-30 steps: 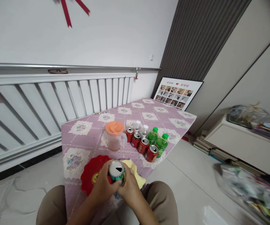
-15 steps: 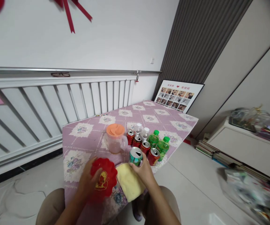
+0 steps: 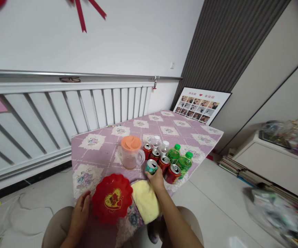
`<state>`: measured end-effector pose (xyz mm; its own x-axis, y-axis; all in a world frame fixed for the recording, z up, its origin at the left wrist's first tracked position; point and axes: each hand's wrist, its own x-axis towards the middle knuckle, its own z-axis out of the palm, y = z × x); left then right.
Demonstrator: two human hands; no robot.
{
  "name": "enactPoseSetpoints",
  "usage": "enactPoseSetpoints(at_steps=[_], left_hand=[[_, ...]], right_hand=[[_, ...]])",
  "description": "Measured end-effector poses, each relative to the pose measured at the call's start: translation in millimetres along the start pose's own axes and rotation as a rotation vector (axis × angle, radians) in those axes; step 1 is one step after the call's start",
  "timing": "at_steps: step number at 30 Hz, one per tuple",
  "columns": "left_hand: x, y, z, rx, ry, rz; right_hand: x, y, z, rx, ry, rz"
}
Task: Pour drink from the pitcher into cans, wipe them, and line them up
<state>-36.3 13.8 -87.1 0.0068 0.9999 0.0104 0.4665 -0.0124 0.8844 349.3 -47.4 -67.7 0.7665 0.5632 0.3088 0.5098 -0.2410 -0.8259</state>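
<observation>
My right hand is wrapped round a teal-green drinks can, which stands upright in front of the row of red cans. Its top shows an opened mouth. Below that hand lies a folded yellow cloth. A red scalloped plate with a gold heart design rests at the table's near side. Just off the plate's left rim is my left hand, empty, its fingers loosely bent and the thumb apart.
A clear pitcher with an orange lid stands left of the cans. Behind the cans are green bottles and clear bottles with white caps. The flowered tablecloth stretches back beside a white radiator.
My left hand has moved left, off the red plate. My right hand has brought the green can slightly farther back, close to the red cans. The view has shifted a little.
</observation>
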Motion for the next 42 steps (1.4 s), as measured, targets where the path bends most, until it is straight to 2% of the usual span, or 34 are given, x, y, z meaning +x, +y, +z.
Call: enactPoseSetpoints(at_steps=[5, 10, 15, 19, 23, 26, 30, 33, 38, 42], left_hand=[[-4.9, 6.1, -1.7, -0.012, -0.087, -0.032], [-6.8, 7.7, -1.9, -0.035, -0.080, -0.027], [-6.5, 8.9, -2.3, -0.032, -0.068, -0.030], [-5.2, 6.5, -1.7, -0.035, -0.064, -0.028], [-3.8, 2.2, 0.1, -0.054, -0.044, -0.010], [-3.9, 0.4, 0.9, -0.070, -0.040, -0.007], [-4.7, -0.1, 1.1, -0.078, -0.051, -0.008], [-4.6, -1.3, 1.4, -0.071, -0.051, -0.008], [-3.1, -6.8, 4.3, -0.079, -0.042, 0.036], [-2.9, -9.4, 8.0, -0.131, -0.052, 0.039]], right_hand=[[0.3, 8.5, 16.1, 0.018, 0.037, 0.025], [-1.9, 11.0, 23.7, 0.027, 0.053, 0.061], [-10.2, 11.9, 19.3, 0.017, 0.042, 0.097], [-23.1, 14.5, 4.7, 0.003, 0.004, 0.114], [-35.1, 8.4, -16.2, -0.058, -0.079, 0.078], [-48.5, -6.1, -28.3, -0.117, -0.200, -0.006], [-76.6, -27.9, -32.5, -0.210, -0.412, -0.095], [-90.7, -37.3, -30.0, -0.300, -0.507, -0.091], [-80.1, -39.9, -26.2, -0.347, -0.601, -0.137], [-66.8, -36.6, -26.2, -0.346, -0.602, -0.171]])
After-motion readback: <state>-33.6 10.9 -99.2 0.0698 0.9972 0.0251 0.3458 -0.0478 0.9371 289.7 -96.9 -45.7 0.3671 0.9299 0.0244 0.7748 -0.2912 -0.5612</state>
